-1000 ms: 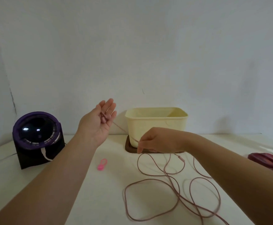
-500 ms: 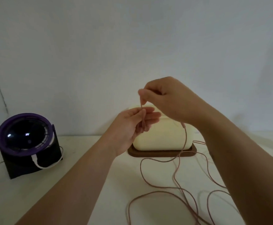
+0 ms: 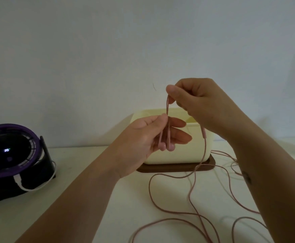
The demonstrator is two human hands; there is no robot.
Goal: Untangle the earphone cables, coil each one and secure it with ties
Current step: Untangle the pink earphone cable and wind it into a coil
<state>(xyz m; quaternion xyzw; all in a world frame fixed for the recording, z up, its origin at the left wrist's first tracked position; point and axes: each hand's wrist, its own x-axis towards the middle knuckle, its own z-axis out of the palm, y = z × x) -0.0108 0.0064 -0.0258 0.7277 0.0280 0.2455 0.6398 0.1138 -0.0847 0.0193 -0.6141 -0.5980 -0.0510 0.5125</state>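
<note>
Since a second ago the two hands, then apart, have come together in front of the cream tub (image 3: 174, 155), and since half a second ago they have barely shifted. The right hand (image 3: 201, 106) is raised above the left hand (image 3: 141, 139), its thumb and forefinger pinched on a short upright run of the pink earphone cable (image 3: 204, 151). Below it the left hand's thumb presses the same strands against its fingers (image 3: 178, 123), which point right, and two earbuds (image 3: 166, 146) hang at the palm. From the right hand the cable drops past an inline remote (image 3: 203, 135) to the bench (image 3: 90, 190), where it lies in loose, crossing loops. The tub stands on a brown tray (image 3: 210, 163); a purple fan (image 3: 11, 151) sits well off to the left
</note>
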